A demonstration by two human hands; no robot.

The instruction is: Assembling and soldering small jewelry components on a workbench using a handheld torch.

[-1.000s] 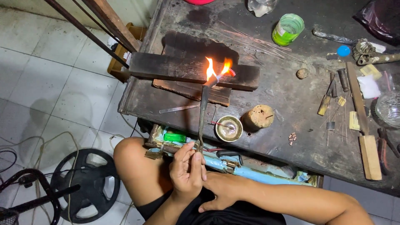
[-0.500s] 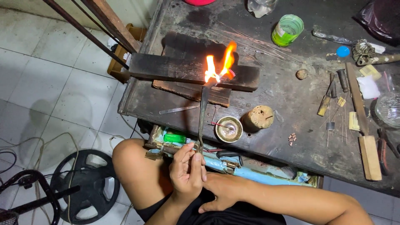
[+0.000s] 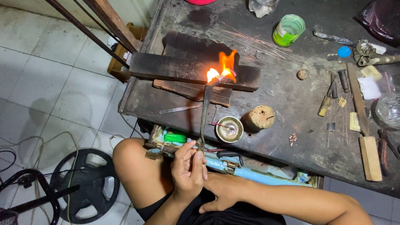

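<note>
Workbench (image 3: 291, 108): one torch (image 3: 204, 112), one left hand (image 3: 188, 166) gripping

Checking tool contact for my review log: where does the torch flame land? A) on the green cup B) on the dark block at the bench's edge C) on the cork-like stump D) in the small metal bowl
B: the left hand holds the torch, and its flame plays on the dark block.

Dull grey metal torch tube (image 3: 204, 110), charred matt wooden block (image 3: 187, 71), shiny metal bowl (image 3: 229, 129), rough cork-like stub (image 3: 260, 116), glossy green plastic cup (image 3: 289, 30), all on scorched, rough, matt table (image 3: 283, 87).
</note>
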